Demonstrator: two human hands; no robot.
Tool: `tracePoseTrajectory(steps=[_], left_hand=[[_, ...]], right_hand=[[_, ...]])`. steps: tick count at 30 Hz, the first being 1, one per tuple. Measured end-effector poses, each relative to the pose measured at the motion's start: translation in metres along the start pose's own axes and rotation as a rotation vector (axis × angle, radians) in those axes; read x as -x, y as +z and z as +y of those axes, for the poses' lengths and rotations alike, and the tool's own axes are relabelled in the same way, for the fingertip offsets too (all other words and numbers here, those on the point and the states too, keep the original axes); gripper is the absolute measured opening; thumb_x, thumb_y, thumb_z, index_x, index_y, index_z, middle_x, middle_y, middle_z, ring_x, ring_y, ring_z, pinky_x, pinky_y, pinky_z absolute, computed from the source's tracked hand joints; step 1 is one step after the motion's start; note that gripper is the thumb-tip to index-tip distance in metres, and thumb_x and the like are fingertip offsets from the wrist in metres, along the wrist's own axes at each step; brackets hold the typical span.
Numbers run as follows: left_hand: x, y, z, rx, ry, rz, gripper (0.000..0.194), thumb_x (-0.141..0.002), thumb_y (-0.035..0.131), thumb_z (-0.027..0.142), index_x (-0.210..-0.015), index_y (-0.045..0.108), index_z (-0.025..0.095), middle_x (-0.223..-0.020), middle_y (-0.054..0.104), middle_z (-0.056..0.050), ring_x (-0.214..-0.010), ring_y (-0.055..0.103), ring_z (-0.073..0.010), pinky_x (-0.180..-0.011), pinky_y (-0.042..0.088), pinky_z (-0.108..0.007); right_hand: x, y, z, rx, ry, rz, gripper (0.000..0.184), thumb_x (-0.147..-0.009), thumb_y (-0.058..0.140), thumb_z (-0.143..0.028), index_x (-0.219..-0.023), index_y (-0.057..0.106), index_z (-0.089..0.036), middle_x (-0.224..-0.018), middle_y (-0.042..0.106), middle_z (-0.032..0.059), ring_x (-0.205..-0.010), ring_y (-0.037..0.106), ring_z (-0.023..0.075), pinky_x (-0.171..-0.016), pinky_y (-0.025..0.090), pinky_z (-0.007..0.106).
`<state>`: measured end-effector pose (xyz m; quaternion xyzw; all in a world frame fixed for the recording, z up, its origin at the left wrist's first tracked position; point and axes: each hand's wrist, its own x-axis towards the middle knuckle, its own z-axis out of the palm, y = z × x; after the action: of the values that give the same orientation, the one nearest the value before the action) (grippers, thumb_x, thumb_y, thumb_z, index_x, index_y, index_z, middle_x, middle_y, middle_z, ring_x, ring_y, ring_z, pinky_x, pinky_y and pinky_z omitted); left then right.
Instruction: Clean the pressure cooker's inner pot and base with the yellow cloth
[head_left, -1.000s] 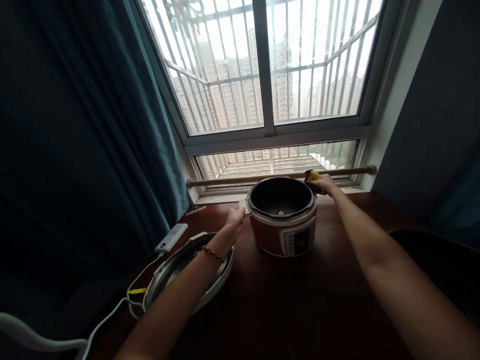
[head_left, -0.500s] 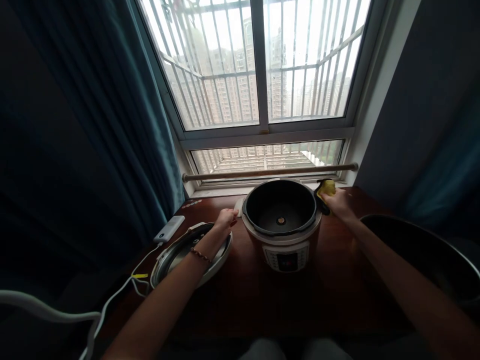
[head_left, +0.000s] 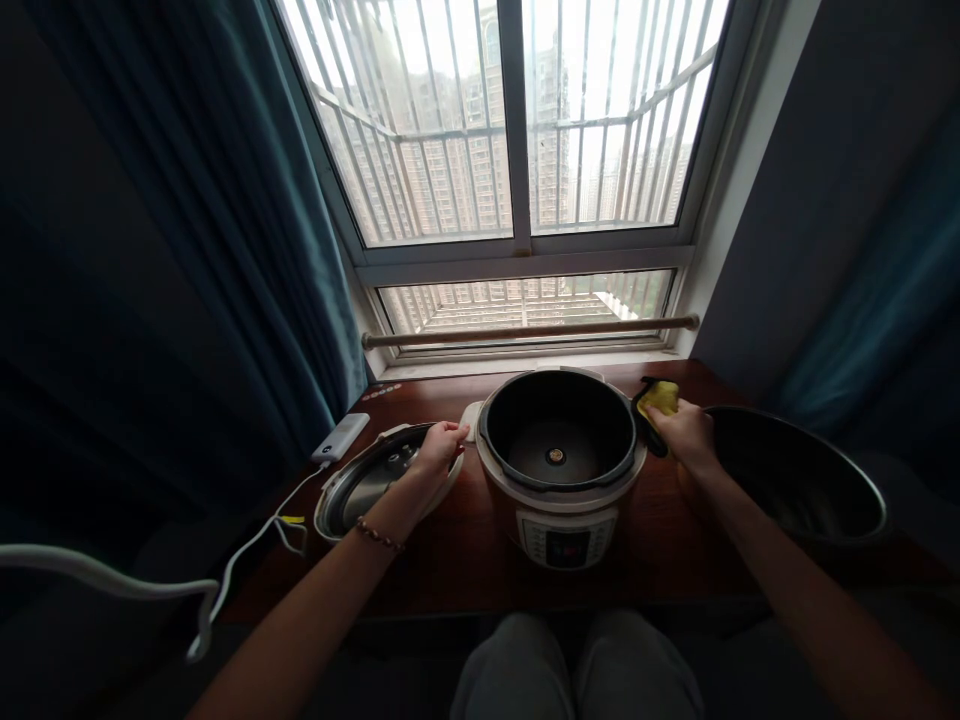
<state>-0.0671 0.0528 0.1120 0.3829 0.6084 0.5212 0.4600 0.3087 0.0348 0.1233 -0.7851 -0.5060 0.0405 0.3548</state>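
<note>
step in hand, as judged: steadying the cooker, which stands on the bench, by its sides. the left hand has its grip closed on the white side handle; the right hand has its grip closed on a yellow-and-black cloth at the cooker's right; whether a handle lies beneath cannot be told. the next move calls for balanced support. the inner pot shows a small disc at its floor. left, the lid lies inner face up. right, the basin is too dark inside to read.
</note>
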Motion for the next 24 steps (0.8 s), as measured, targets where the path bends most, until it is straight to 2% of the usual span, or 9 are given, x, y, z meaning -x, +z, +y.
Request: tracePoseTrajectory(steps=[7,15,20,22,24], left_hand=[[0.002,-0.005,-0.005,-0.005,0.040,-0.085,0.026,-0.058,0.071,0.032,-0.069,0.055,0.015,-0.067,0.059,-0.001,-0.062,0.055,-0.0119,-0.059,0.042,-0.024],[0.003,-0.008,-0.008,-0.041,0.100,-0.098,0.031,-0.061,0.069,0.041,-0.073,0.057,0.016,-0.072,0.061,-0.002,-0.065,0.056,-0.0131,-0.060,0.041,-0.024],[0.008,-0.007,-0.010,-0.128,0.214,-0.091,0.039,-0.064,0.064,0.053,-0.076,0.057,0.017,-0.074,0.061,-0.004,-0.067,0.056,-0.0158,-0.061,0.042,-0.025],[0.011,-0.007,-0.011,-0.182,0.286,-0.080,0.040,-0.068,0.059,0.056,-0.078,0.057,0.017,-0.077,0.062,-0.005,-0.073,0.057,-0.0188,-0.068,0.044,-0.029],[0.016,-0.008,-0.013,-0.243,0.361,-0.050,0.039,-0.072,0.055,0.055,-0.083,0.058,0.017,-0.085,0.062,-0.008,-0.086,0.057,-0.0231,-0.081,0.042,-0.035]], right_hand=[[0.002,-0.002,-0.001,0.029,0.000,-0.023,0.035,-0.072,0.057,-0.046,-0.083,0.065,-0.013,-0.081,0.068,0.0143,-0.080,0.064,0.0290,-0.060,0.040,0.028],[0.001,-0.001,0.002,0.058,-0.028,-0.023,0.038,-0.074,0.055,-0.047,-0.084,0.064,-0.012,-0.083,0.068,0.0172,-0.081,0.064,0.0282,-0.063,0.042,0.029],[0.004,-0.003,0.000,0.050,-0.032,-0.024,0.048,-0.080,0.043,-0.053,-0.081,0.065,-0.010,-0.082,0.067,0.0216,-0.084,0.063,0.0312,-0.065,0.042,0.031],[0.002,-0.004,0.001,0.013,0.008,-0.028,0.056,-0.083,0.034,-0.054,-0.077,0.065,-0.008,-0.081,0.066,0.0247,-0.087,0.062,0.0326,-0.067,0.042,0.032],[-0.001,-0.009,0.004,-0.119,0.110,-0.042,0.063,-0.084,0.028,-0.057,-0.073,0.065,-0.007,-0.080,0.065,0.0255,-0.085,0.062,0.0323,-0.066,0.043,0.033]])
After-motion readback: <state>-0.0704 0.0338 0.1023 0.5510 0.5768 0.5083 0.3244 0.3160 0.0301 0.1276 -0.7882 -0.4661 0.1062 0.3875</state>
